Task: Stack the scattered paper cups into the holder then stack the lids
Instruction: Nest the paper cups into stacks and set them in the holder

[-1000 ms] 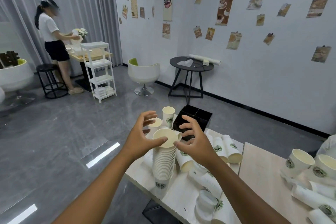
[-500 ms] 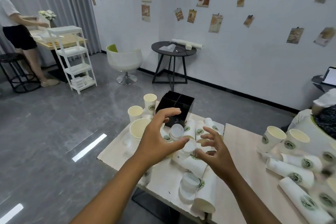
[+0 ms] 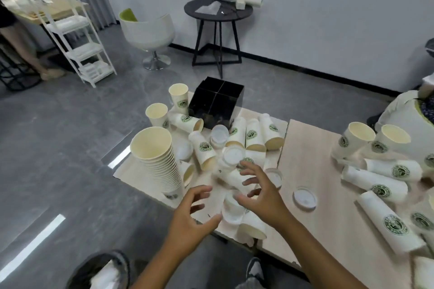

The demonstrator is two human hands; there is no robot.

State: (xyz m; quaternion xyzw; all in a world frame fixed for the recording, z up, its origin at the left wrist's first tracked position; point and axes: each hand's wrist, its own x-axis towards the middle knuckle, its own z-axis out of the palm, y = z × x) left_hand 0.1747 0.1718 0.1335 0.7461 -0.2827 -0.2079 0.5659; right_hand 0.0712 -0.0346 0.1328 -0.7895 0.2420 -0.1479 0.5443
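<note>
Head view: both hands [image 3: 234,204] seemingly hover, fingers [image 3: 250,166] spread

Cups [image 3: 252,135] white, green round logo, cream inside. Holder [image 3: 217,103] glossy black. Lids [image 3: 304,197] near holder translucent white. Table [image 3: 312,171] pale wood grain. Floor [image 3: 58,148] beyond holder grey.

Both hands are now off the tall stack of cups [image 3: 156,162], which a second ago they gripped at its rim; it stands alone on the table's left corner. The left hand [image 3: 190,218] now hovers open to the right of and nearer than the stack, and the right hand [image 3: 260,191], fingers spread, has dropped over the lying cups right of the stack, holding nothing.
</note>
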